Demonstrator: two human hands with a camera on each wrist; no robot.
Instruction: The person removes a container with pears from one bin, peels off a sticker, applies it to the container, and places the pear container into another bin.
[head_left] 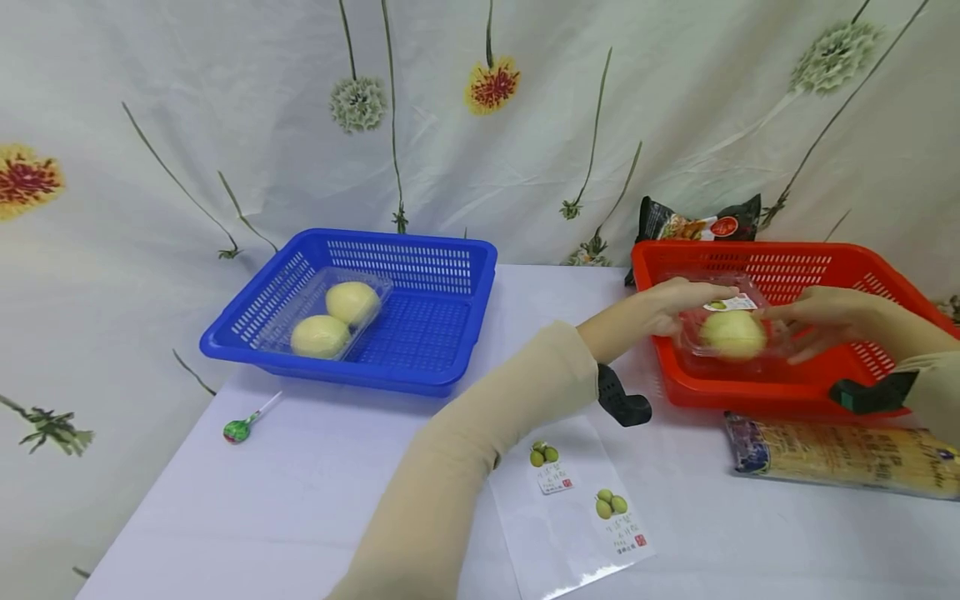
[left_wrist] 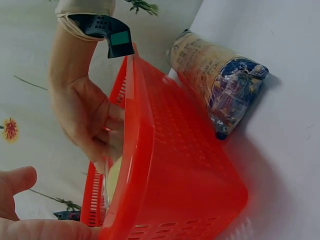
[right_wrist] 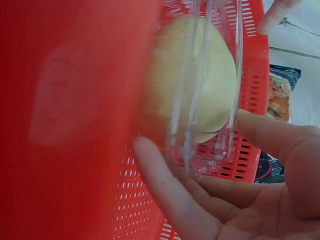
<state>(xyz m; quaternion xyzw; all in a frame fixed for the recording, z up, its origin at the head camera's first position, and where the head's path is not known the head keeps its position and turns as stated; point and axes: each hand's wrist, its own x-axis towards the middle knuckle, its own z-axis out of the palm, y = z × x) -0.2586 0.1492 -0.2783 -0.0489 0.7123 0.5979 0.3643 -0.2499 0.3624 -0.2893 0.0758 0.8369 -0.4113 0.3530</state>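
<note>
- Left hand point(head_left: 660, 310) and right hand point(head_left: 821, 321) both grasping clear clamshell box point(head_left: 731, 329) with pale yellow fruit point(head_left: 733, 335), one hand on each side.
- Box sitting inside red basket point(head_left: 787, 392) on desk point(head_left: 322, 492), far right.
- Blue basket point(head_left: 420, 367) sitting far left, holding another fruit box point(head_left: 330, 315).

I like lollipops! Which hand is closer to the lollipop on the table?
Left. The left hand holds the clear box in the red basket, nearer the lollipop. The right hand holds the box's farther side.
</note>
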